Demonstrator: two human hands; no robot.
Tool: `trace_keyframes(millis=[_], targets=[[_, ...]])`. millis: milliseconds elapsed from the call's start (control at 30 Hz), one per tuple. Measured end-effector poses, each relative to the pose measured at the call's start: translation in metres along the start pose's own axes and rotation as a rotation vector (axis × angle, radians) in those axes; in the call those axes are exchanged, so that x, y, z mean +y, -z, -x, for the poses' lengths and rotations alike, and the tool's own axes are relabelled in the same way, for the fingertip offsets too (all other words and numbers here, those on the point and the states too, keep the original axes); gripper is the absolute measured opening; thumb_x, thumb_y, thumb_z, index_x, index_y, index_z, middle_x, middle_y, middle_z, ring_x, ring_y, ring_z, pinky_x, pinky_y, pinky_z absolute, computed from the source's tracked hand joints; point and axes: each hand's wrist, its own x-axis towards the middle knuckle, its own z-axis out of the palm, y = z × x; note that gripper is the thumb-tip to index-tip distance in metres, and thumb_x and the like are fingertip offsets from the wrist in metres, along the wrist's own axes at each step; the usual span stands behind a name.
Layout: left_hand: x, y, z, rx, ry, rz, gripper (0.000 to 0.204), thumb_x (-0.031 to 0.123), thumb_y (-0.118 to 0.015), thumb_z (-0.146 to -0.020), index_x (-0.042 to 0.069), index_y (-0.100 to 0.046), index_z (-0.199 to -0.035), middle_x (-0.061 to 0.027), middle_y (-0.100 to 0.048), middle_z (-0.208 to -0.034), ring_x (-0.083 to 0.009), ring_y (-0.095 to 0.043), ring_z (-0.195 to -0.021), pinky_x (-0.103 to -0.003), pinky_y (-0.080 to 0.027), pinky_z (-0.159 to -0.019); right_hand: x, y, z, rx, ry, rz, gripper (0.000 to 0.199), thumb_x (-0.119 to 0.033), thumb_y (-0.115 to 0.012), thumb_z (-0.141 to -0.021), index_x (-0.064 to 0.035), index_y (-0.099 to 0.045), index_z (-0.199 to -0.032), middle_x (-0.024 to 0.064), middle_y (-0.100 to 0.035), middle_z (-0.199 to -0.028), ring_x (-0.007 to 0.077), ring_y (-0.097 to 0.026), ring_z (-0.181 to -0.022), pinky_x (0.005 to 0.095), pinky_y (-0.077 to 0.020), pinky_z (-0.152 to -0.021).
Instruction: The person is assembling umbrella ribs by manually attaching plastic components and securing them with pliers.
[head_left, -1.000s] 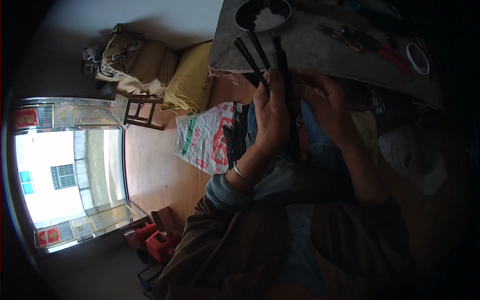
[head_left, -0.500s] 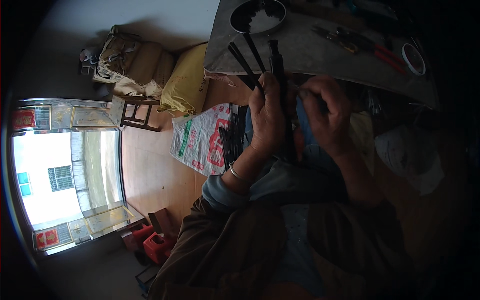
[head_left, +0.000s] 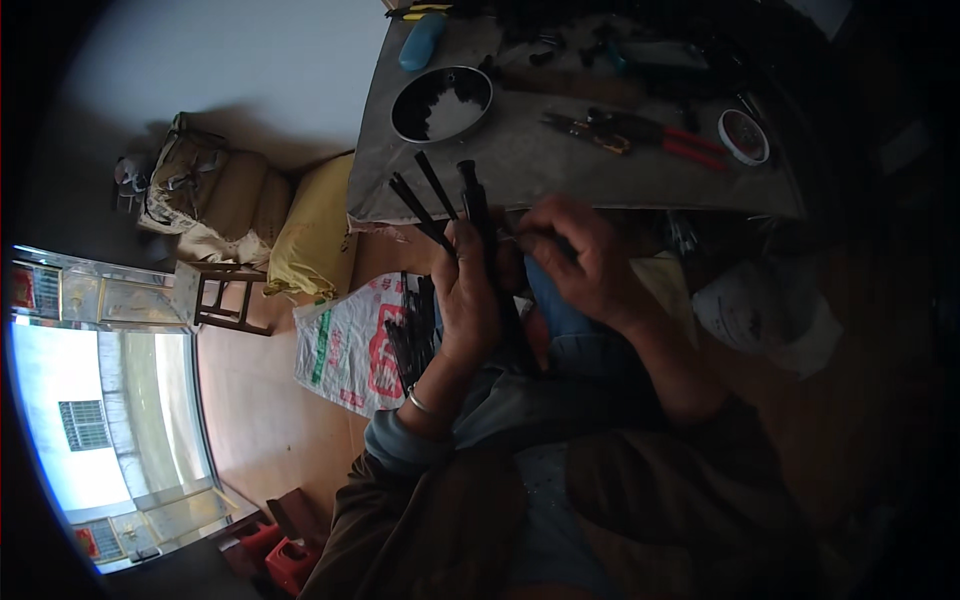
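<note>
Upright in front of my lap, a thick black rod-like piece (head_left: 474, 195) with a knobbed top is gripped by my left hand (head_left: 468, 305). The same hand also clasps several thin black sticks (head_left: 418, 208), which fan out at the upper left. Close to the thick piece, on its right, my right hand (head_left: 590, 262) has thumb and forefinger pinched together. Whatever lies between those fingertips is too small and dark to make out. On the floor left of my knees, more black sticks (head_left: 403, 345) rest on a white woven sack (head_left: 335, 345) with coloured print.
Ahead stands a grey table (head_left: 400, 175) bearing a bowl (head_left: 396, 112) of black and white bits, red-handled pliers (head_left: 690, 148), a round container (head_left: 743, 137) and a blue case (head_left: 422, 42). Leftward are a yellow sack (head_left: 315, 235), a wooden stool (head_left: 232, 298) and red plastic things (head_left: 290, 565).
The whole view has shifted, so the scene sits further left and lower, and more of the table shows. Both hands keep nearly the same hold and pose.
</note>
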Motion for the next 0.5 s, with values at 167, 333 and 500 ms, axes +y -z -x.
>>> trace_keyframes(millis=[167, 333, 500], targets=[[0.006, -0.005, 0.002, -0.035, -0.006, -0.04, 0.044, 0.041, -0.035, -0.101, 0.003, -0.053, -0.115, 0.0026, -0.046, -0.068, -0.0047, -0.039, -0.058, -0.02, -0.033, -0.052, -0.005, 0.007, -0.001, -0.161, -0.402, -0.327, 0.009, -0.011, -0.055, -0.088, -0.0025, -0.059, -0.087, 0.0027, -0.056, -0.076, 0.012, -0.055, -0.073, 0.0267, -0.044, -0.067], [0.001, 0.002, 0.003, -0.208, -0.009, -0.014, 0.051, 0.043, -0.035, -0.1, 0.002, -0.044, -0.128, -0.0001, -0.047, -0.071, -0.0084, -0.044, -0.06, -0.022, -0.037, -0.056, 0.004, 0.029, -0.019, -0.287, -0.721, -0.457, 0.012, -0.014, -0.055, -0.088, -0.0035, -0.059, -0.086, -0.0015, -0.056, -0.075, 0.0081, -0.053, -0.07, 0.0239, -0.0443, -0.066], [0.001, 0.01, 0.005, -0.234, -0.087, -0.143, 0.053, 0.045, -0.043, -0.097, 0.0, -0.043, -0.124, -0.0028, -0.046, -0.07, -0.0125, -0.048, -0.059, -0.026, -0.043, -0.057, 0.049, 0.106, -0.043, 0.167, -0.085, 0.691, 0.015, -0.019, -0.066, -0.08, -0.0064, -0.058, -0.082, 0.0068, -0.061, -0.08, 0.0244, -0.058, -0.073, 0.0363, -0.0463, -0.065]])
